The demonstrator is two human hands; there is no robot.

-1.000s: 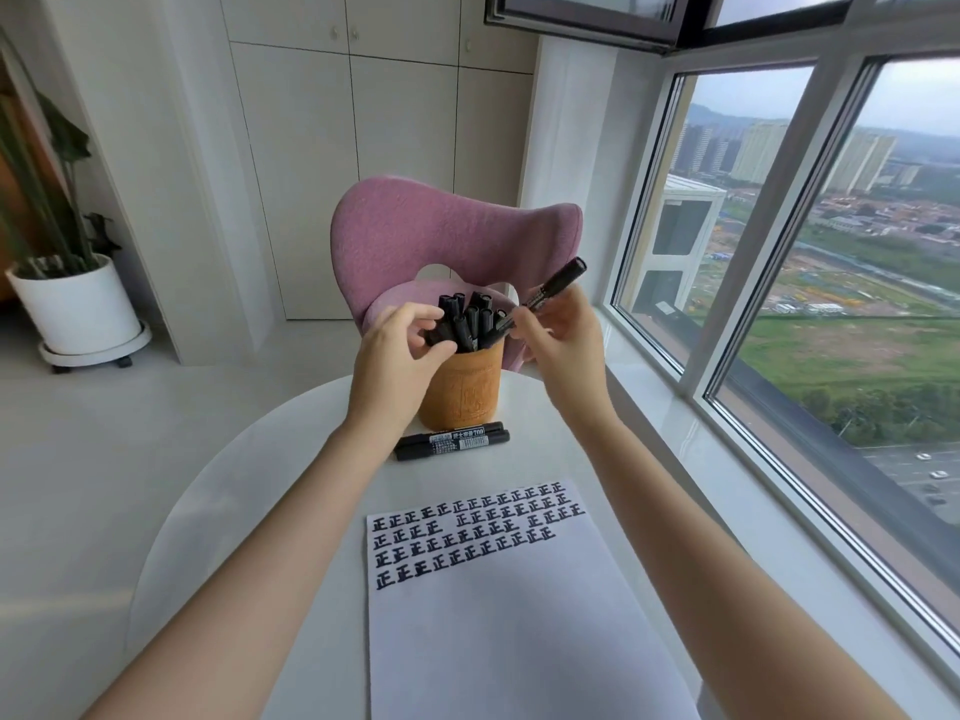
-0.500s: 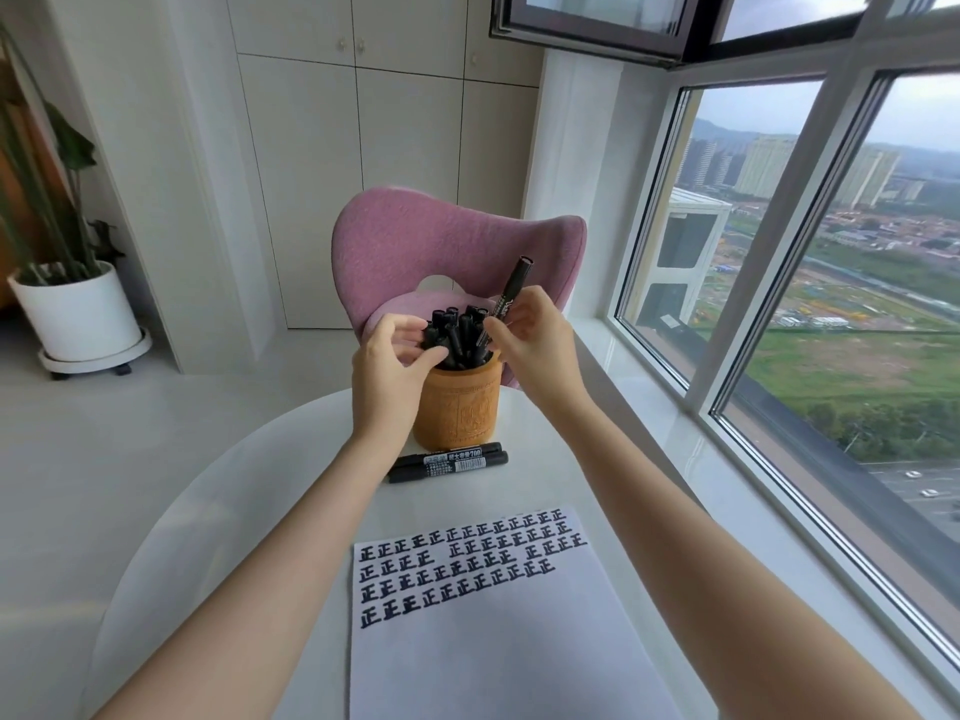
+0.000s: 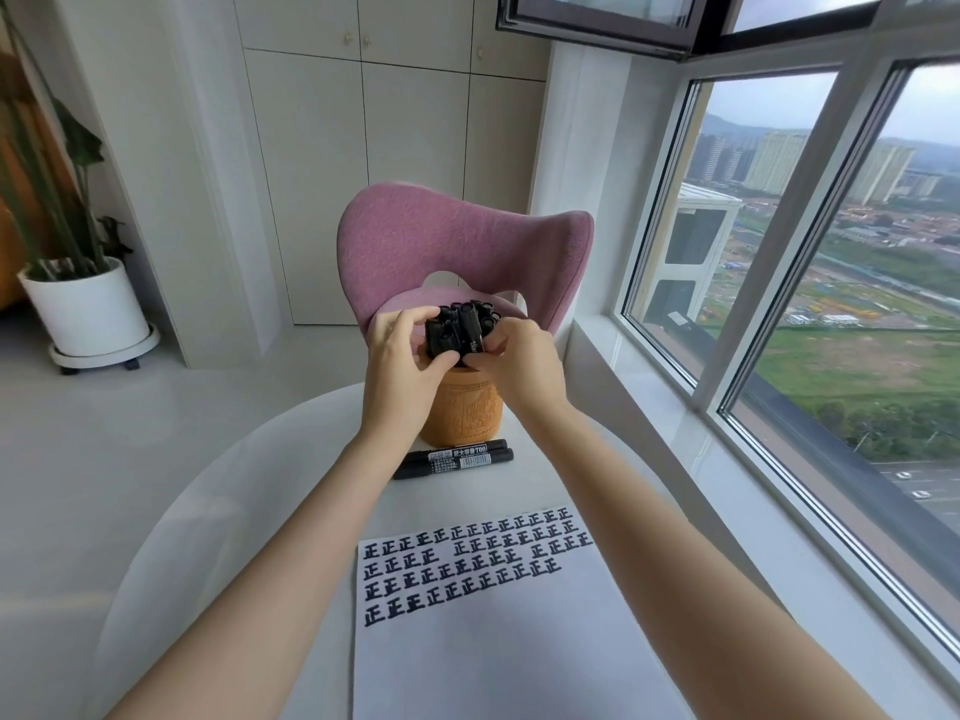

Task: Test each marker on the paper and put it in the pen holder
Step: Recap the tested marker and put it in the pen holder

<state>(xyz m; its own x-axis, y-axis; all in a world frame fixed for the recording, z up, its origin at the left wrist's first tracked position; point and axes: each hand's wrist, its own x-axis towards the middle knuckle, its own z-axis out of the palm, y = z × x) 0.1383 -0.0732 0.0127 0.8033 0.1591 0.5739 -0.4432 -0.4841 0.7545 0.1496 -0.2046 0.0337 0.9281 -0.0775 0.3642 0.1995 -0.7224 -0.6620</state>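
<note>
A tan carved pen holder (image 3: 470, 415) stands at the far side of the round white table (image 3: 218, 517), packed with several black markers (image 3: 448, 330). One black marker (image 3: 469, 328) stands upright among them, and my right hand (image 3: 519, 363) pinches its lower part. My left hand (image 3: 402, 363) cups the bundle from the left, its thumb against the markers. Two black markers (image 3: 453, 458) lie side by side on the table in front of the holder. A white paper (image 3: 483, 631) with rows of black test characters lies nearest me.
A pink chair (image 3: 457, 246) stands right behind the table. A large window (image 3: 810, 283) and its sill run along the right. A potted plant in a white pot (image 3: 88, 311) sits on the floor at the left. White cabinets line the back wall.
My right hand has swung the marker from a tilt to upright and pushed it down into the holder among the others. My left hand stayed against the bundle.
</note>
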